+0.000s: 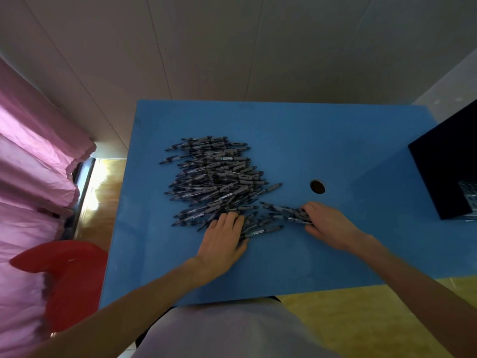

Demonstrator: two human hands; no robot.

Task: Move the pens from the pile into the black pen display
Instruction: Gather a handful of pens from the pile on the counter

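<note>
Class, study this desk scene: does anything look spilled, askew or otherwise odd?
Only the pile of pens: a loose heap on the blue table, pens lying at differing angles. The round hole looks deliberate. Nothing looks damaged.

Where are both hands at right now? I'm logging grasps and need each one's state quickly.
Left hand: open, fingers resting flat on the near edge of the pen pile.
Right hand: fingers curled round a small bunch of pens.
</note>
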